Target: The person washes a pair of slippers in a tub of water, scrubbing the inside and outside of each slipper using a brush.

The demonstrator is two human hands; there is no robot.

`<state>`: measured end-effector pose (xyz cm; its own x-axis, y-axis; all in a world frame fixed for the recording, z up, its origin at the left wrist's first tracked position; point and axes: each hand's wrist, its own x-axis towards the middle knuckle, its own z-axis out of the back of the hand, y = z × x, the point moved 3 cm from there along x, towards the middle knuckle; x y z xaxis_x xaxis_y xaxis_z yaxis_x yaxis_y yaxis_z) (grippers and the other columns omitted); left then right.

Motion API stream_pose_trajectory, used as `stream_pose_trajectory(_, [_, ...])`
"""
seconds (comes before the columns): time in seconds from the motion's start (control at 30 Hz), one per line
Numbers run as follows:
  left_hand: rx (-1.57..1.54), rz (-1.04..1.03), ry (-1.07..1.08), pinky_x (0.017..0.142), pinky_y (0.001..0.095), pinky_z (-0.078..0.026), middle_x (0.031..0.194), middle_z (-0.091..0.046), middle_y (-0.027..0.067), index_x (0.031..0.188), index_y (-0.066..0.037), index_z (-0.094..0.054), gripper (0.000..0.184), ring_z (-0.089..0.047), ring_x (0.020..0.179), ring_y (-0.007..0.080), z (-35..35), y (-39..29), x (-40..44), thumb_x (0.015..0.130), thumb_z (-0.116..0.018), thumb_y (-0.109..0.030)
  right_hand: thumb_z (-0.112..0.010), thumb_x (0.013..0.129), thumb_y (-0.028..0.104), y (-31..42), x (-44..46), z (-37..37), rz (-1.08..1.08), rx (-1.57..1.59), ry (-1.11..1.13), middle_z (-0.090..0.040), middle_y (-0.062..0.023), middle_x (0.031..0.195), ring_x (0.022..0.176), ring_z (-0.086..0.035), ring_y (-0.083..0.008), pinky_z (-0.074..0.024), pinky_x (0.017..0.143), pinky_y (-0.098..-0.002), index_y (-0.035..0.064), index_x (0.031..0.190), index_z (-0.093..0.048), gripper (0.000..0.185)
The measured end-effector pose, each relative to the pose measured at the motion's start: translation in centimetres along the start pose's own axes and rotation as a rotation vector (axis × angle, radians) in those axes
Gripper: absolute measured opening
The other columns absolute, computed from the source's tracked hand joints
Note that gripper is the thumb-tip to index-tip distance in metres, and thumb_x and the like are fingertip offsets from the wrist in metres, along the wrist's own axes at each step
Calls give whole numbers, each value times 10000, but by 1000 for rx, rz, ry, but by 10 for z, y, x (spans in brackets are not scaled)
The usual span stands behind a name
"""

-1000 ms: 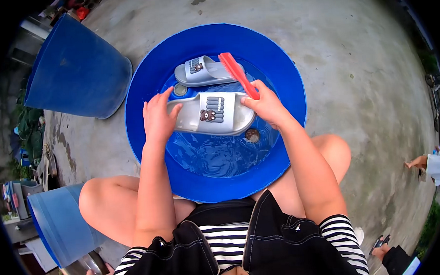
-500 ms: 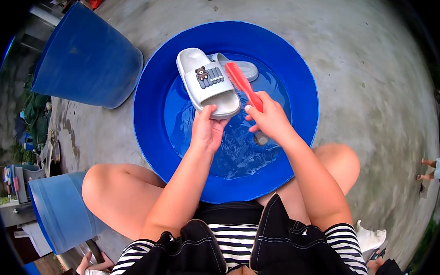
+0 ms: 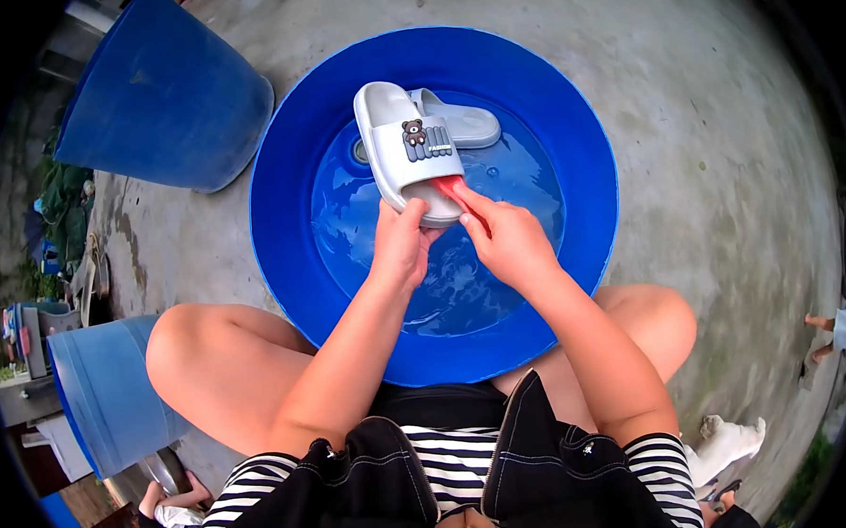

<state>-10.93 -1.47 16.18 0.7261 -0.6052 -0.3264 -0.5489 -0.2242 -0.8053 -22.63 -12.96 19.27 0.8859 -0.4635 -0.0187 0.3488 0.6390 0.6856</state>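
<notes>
My left hand (image 3: 403,246) grips the near end of a light grey slipper (image 3: 392,161) with a bear on its strap, tilted over the water. Closed around the red brush (image 3: 449,187) is my right hand (image 3: 507,237); the brush head reaches into the slipper's opening under the strap, so its bristles are hidden. A second grey slipper (image 3: 472,125) lies behind the first, partly covered by it. Both hands are above a round blue tub (image 3: 579,172) with shallow water in it.
A large blue barrel (image 3: 165,96) stands at the upper left, a lighter blue bucket (image 3: 117,391) at the lower left. My bent legs flank the tub. Parts of other people show at the lower left and right edges, near a white object (image 3: 728,444) on the concrete floor.
My left hand has taken hold of the slipper, which turned from crosswise to lengthwise. The brush has moved from above the slippers down into the held slipper's opening.
</notes>
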Motion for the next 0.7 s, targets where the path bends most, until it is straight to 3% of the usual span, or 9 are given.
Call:
stream_pose_trajectory(0.07, [74, 10, -17, 995, 500, -569, 1335, -569, 214, 1423, 12, -390, 540, -637, 1199, 346, 2, -9, 1, 888, -452, -8, -595, 994, 235, 6, -2, -3, 28, 44, -24, -710, -231, 896, 865, -693, -398, -538, 765, -499, 144, 1402, -601, 419])
stream_pose_trajectory(0.13, [127, -74, -85, 964, 481, -585, 1294, -596, 225, 1393, 32, -431, 495, -667, 1152, 349, 11, -26, -1, 901, -451, -17, -611, 996, 205, 27, -12, 10, -69, 163, 174, -718, -207, 934, 806, -689, -371, -531, 742, -428, 143, 1395, -618, 404])
stream_pose_trajectory(0.2, [144, -124, -130, 942, 487, -593, 1257, -620, 220, 1362, 41, -459, 461, -686, 1113, 345, 24, -29, 7, 904, -457, -12, -614, 993, 214, 32, -16, 13, -73, 159, 227, -717, -214, 932, 814, -691, -383, -527, 739, -436, 140, 1389, -623, 403])
stream_pose_trajectory(0.27, [200, -140, -152, 870, 455, -618, 1233, -635, 196, 1354, 34, -468, 459, -702, 1072, 310, 19, -14, 6, 896, -474, 14, -611, 994, 220, 23, -13, 5, -59, 142, 117, -711, -229, 907, 807, -691, -393, -531, 745, -449, 131, 1378, -631, 395])
stream_pose_trajectory(0.33, [218, -81, -121, 871, 452, -620, 1240, -612, 196, 1381, 18, -407, 492, -700, 1057, 329, 6, -1, -1, 893, -475, 33, -598, 1001, 221, 7, -3, -11, -36, 91, 40, -710, -236, 901, 810, -688, -403, -535, 760, -465, 136, 1387, -623, 397])
stream_pose_trajectory(0.47, [214, -49, -87, 851, 439, -624, 1224, -644, 179, 1349, 22, -492, 450, -711, 1046, 290, 9, -9, -3, 901, -464, 4, -578, 1015, 236, 12, -8, -13, -9, 44, 16, -715, -233, 911, 827, -685, -420, -534, 771, -489, 147, 1408, -601, 404])
stream_pose_trajectory(0.53, [193, -120, -142, 872, 460, -622, 1199, -646, 208, 1327, 71, -490, 438, -709, 1052, 328, 24, -21, 7, 894, -457, 13, -570, 1021, 241, 16, -15, -16, 11, 120, 66, -714, -230, 907, 824, -682, -426, -534, 766, -496, 150, 1411, -597, 401])
stream_pose_trajectory(0.7, [259, -154, -370, 889, 459, -609, 1195, -648, 199, 1322, 40, -511, 427, -710, 1017, 328, 9, 5, 3, 896, -495, 16, -551, 1032, 236, 12, -6, -18, -1, -76, -9, -685, -227, 843, 769, -673, -423, -531, 710, -526, 154, 1370, -623, 355])
